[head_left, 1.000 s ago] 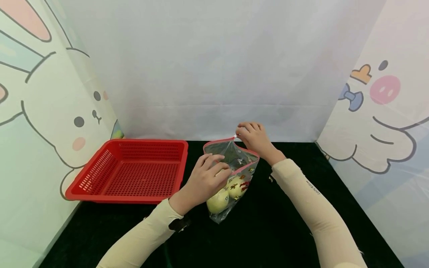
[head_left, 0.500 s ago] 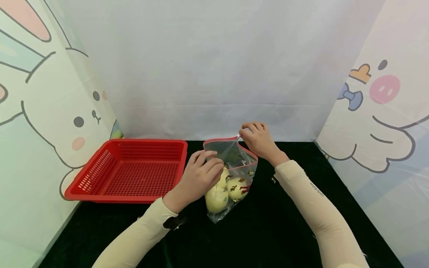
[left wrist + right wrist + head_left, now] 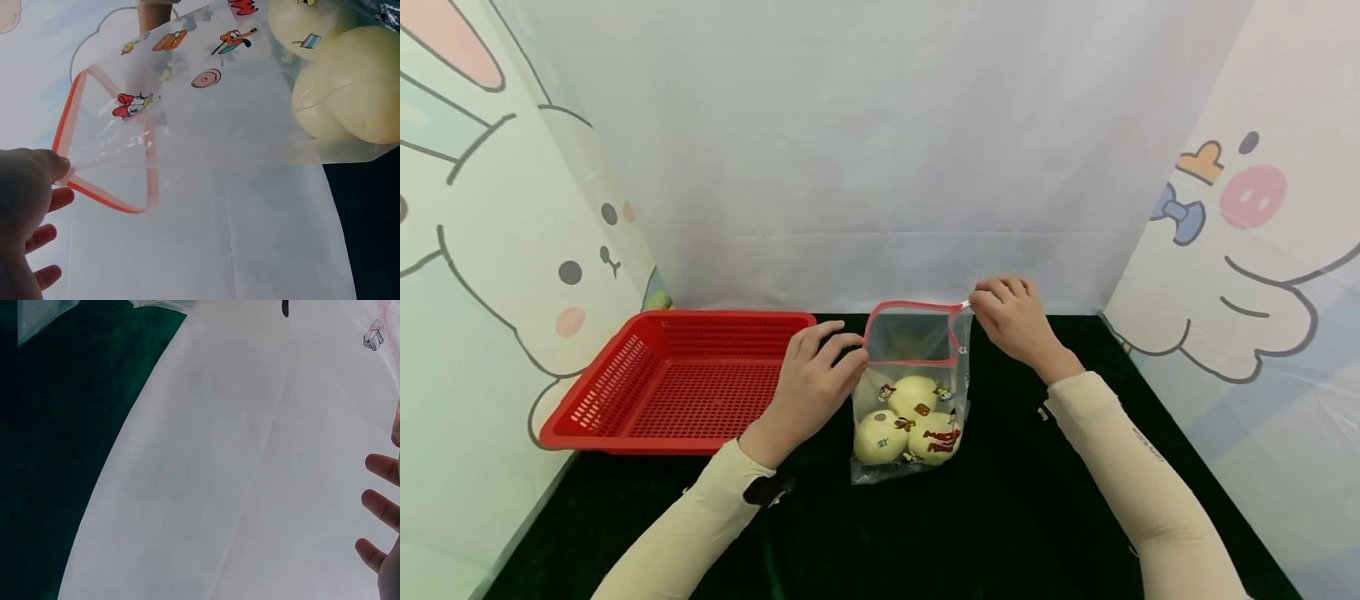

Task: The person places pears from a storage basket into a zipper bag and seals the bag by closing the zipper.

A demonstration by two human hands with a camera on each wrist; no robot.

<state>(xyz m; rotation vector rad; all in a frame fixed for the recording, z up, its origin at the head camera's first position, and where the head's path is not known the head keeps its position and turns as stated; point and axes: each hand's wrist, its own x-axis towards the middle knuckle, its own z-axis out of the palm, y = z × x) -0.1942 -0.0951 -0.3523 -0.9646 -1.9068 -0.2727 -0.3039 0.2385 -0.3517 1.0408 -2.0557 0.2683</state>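
A clear zip bag (image 3: 917,363) with red edging and cartoon prints stands upright in the middle of the head view, its mouth spread wide. Several pale yellow round fruits (image 3: 880,437) lie in its lower part. My left hand (image 3: 812,383) pinches the left side of the mouth; in the left wrist view the thumb (image 3: 55,164) presses on the red edge. At the right end of the mouth, my right hand (image 3: 1015,321) pinches the corner by a small white piece. The right wrist view shows only fingertips (image 3: 381,507) and a strip of bag at the edge.
A red plastic basket (image 3: 722,400) with a perforated bottom stands left of the bag, partly behind my left hand. Dark green cloth (image 3: 1000,517) covers the table. White walls (image 3: 850,150) with cartoon animals enclose the back and sides.
My right hand has moved right and my left hand left, drawing the bag's mouth wider. The bag has straightened, and more of the fruits show.
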